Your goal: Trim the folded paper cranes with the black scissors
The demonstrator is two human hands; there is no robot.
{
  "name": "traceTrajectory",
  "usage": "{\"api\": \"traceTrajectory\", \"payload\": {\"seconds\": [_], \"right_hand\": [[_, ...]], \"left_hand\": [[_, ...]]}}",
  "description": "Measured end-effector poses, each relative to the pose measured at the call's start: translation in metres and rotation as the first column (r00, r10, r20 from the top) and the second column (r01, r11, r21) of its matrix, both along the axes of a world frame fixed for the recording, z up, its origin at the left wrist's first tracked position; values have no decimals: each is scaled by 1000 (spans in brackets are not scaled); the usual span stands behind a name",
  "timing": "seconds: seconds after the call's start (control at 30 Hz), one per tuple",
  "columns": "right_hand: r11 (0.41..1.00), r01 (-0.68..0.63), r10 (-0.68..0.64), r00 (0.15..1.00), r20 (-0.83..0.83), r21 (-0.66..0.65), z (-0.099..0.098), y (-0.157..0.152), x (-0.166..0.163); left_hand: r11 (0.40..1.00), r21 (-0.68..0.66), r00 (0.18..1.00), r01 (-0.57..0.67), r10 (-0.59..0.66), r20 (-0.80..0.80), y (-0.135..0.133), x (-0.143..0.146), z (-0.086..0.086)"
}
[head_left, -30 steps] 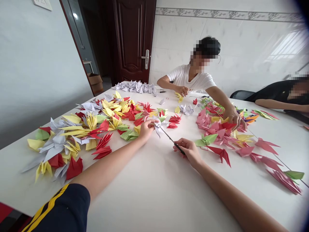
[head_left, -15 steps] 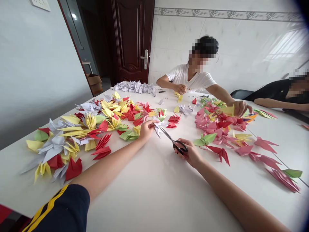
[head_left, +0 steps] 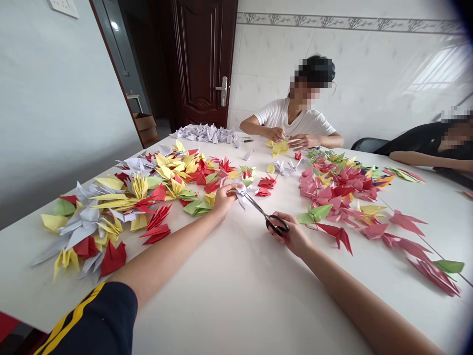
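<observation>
My left hand (head_left: pixel 226 198) pinches a white folded paper crane (head_left: pixel 242 196) above the middle of the white table. In my right hand (head_left: pixel 290 233) are scissors (head_left: pixel 274 223) with black handles, fingers closed around the loops. The metal blades point up and left and meet the white paper beside my left fingertips; whether they cut into it I cannot tell. Close to my left hand lie green folded papers (head_left: pixel 198 207) and red folded cranes (head_left: pixel 266 185). A green and white crane (head_left: pixel 314 214) rests just beyond my right hand.
Mixed yellow, red and white cranes (head_left: pixel 140 190) heap on the left. Pink cranes (head_left: pixel 332 190) spread over the right, and white ones (head_left: pixel 207 134) pile at the far edge. Across the table a person in a white shirt (head_left: pixel 295 118) handles yellow paper (head_left: pixel 280 148). Another person's arm (head_left: pixel 428 159) rests at right.
The person opposite has drawn one arm back from the pink pile, bringing yellow paper to their other hand. My hands, the scissors and the white crane stay nearly in place.
</observation>
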State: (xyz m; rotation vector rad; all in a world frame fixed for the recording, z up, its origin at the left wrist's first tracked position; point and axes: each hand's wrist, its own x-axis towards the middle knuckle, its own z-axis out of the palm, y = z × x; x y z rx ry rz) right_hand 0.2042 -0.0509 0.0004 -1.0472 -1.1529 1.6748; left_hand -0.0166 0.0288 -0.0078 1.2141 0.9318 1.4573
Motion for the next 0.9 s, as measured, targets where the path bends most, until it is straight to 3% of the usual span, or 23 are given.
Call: {"api": "traceTrajectory", "payload": {"seconds": [0.4,0.9], "right_hand": [[1000,4,-4,1000,4,12,0,-1,0],[996,12,-15,999,40,86,-5,-2,-3]], "left_hand": [[983,180,974,-36,75,-215,5,-3,-2],[997,62,995,-42,47,-83,0,-1,-2]]}}
